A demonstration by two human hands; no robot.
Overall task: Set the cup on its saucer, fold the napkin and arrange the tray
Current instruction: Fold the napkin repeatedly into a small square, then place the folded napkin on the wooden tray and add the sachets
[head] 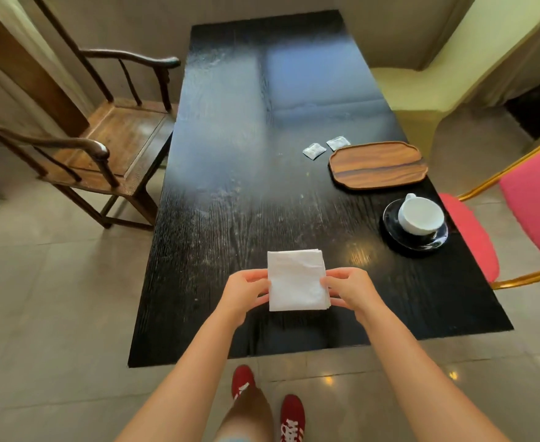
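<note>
A white napkin [296, 279], folded into a square, is held flat just above the near part of the black table [230, 186]. My left hand [246, 291] pinches its left edge and my right hand [348, 290] pinches its right edge. At the right edge of the table a white cup [420, 216] stands on a black saucer [393, 231], its handle pointing away from me. Beyond it lies a bare oval wooden tray [378, 164]. Two small white sachets [314, 150] lie just left of the tray's far end.
A dark wooden armchair [115, 135] stands against the table's left side. A pink chair with a gold frame [517, 212] is at the right side, and a pale yellow seat [422, 90] sits beyond it. My red shoes are on the tiled floor below the table's near edge.
</note>
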